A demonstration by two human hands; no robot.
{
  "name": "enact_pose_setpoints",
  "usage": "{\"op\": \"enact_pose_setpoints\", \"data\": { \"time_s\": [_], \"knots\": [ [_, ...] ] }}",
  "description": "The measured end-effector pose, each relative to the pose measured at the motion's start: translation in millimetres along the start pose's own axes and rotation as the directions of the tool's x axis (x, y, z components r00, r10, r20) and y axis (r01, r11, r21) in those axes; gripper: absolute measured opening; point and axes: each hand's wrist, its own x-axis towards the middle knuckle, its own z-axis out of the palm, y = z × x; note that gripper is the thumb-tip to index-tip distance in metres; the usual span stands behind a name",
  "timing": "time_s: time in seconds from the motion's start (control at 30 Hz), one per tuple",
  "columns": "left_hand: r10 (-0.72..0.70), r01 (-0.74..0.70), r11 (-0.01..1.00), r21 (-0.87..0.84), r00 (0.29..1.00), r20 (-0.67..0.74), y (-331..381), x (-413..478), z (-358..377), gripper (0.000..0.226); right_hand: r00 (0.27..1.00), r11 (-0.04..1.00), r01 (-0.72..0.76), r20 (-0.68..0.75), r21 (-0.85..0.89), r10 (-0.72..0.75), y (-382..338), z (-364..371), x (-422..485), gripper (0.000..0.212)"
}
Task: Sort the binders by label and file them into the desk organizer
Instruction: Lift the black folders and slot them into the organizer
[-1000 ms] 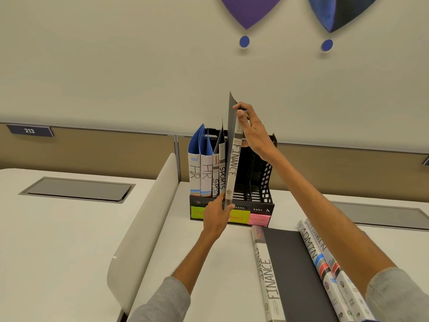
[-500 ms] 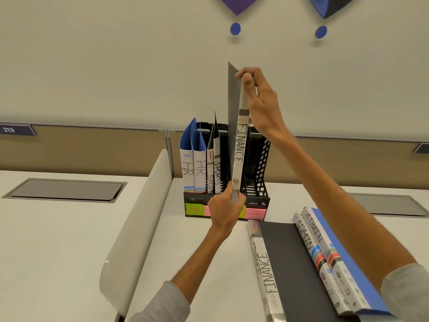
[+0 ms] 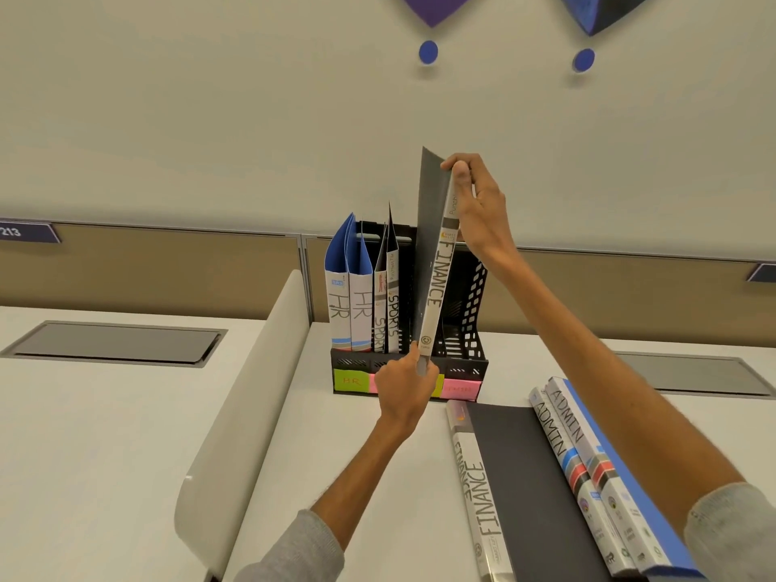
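Observation:
A black desk organizer point(image 3: 466, 312) stands at the back of the desk, with coloured notes point(image 3: 352, 381) along its front. Two blue HR binders point(image 3: 348, 304) fill its left slot and two SPORTS binders point(image 3: 388, 317) stand beside them. I hold a grey FINANCE binder point(image 3: 436, 279) upright and slightly tilted in front of the organizer. My right hand point(image 3: 476, 203) pinches its top, my left hand point(image 3: 407, 388) grips its bottom corner. Another FINANCE binder point(image 3: 504, 485) lies flat on the desk, with two ADMIN binders point(image 3: 583, 468) to its right.
A white curved divider point(image 3: 247, 392) rises left of the organizer. Grey cable hatches point(image 3: 117, 344) point(image 3: 688, 373) are set into the desks on both sides. A tan partition and a pale wall stand behind.
The held FINANCE binder was lifted higher by both hands, then tilted with its top leaning left; its bottom now sits just above the organizer's front edge.

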Motion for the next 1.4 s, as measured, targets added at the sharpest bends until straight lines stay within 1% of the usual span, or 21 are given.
{"op": "enact_pose_setpoints", "data": {
  "time_s": [0.07, 0.13, 0.23, 0.33, 0.47, 0.53, 0.63, 0.77, 0.9, 1.03, 1.2, 1.3, 1.4],
  "knots": [
    [-0.016, 0.015, 1.0, 0.007, 0.995, 0.095, -10, 3, 5, 0.029, 1.0, 1.0, -0.021, 0.007, -0.008, 0.021, 14, 3, -2, 0.03],
    [-0.008, 0.01, 1.0, -0.016, 0.991, 0.132, -17, 9, 8, 0.037, 0.999, 0.999, -0.034, 0.009, -0.004, 0.034, 25, 6, 0, 0.031],
    [-0.024, 0.029, 0.999, -0.026, 0.987, 0.159, -21, 25, 14, 0.04, 0.999, 0.999, -0.034, -0.006, -0.013, 0.034, 35, 10, 9, 0.031],
    [-0.039, 0.046, 0.999, -0.028, 0.973, 0.229, -25, 40, 17, 0.041, 0.999, 0.998, -0.051, -0.012, -0.034, 0.051, 44, 12, 18, 0.032],
    [-0.048, 0.04, 0.999, 0.031, 0.946, 0.32, -30, 51, 23, 0.047, 0.998, 0.996, -0.07, 0.001, -0.054, 0.07, 56, 12, 29, 0.033],
    [-0.05, 0.028, 0.997, 0.069, 0.94, 0.337, -31, 53, 26, 0.047, 0.997, 0.996, -0.078, 0.024, -0.052, 0.079, 58, 13, 34, 0.033],
    [-0.071, 0.033, 0.993, 0.112, 0.93, 0.36, -34, 59, 30, 0.045, 0.992, 0.997, -0.076, 0.096, -0.005, 0.076, 61, 18, 41, 0.031],
    [-0.087, 0.044, 0.993, 0.111, 0.906, 0.413, -36, 66, 39, 0.045, 0.989, 1.0, -0.004, 0.145, 0.002, 0.003, 65, 24, 47, 0.032],
    [-0.084, 0.035, 0.991, 0.127, 0.912, 0.402, -42, 70, 45, 0.049, 0.988, 1.0, 0.021, 0.154, 0.016, -0.024, 66, 29, 51, 0.031],
    [-0.083, 0.026, 0.988, 0.155, 0.921, 0.38, -38, 73, 50, 0.052, 0.991, 1.0, 0.023, 0.128, 0.011, -0.025, 72, 26, 53, 0.03],
    [-0.083, -0.024, 0.963, 0.268, 0.921, 0.38, -39, 78, 56, 0.057, 0.994, 1.0, 0.022, 0.106, 0.014, -0.023, 75, 26, 52, 0.03],
    [-0.096, -0.003, 0.967, 0.256, 0.922, 0.375, -40, 80, 58, 0.055, 0.994, 0.999, 0.033, 0.1, 0.02, -0.035, 76, 26, 52, 0.03],
    [-0.138, 0.064, 0.977, 0.202, 0.917, 0.375, -46, 85, 59, 0.045, 0.981, 0.997, 0.073, 0.182, -0.017, -0.069, 81, 34, 41, 0.029]
  ]
}}
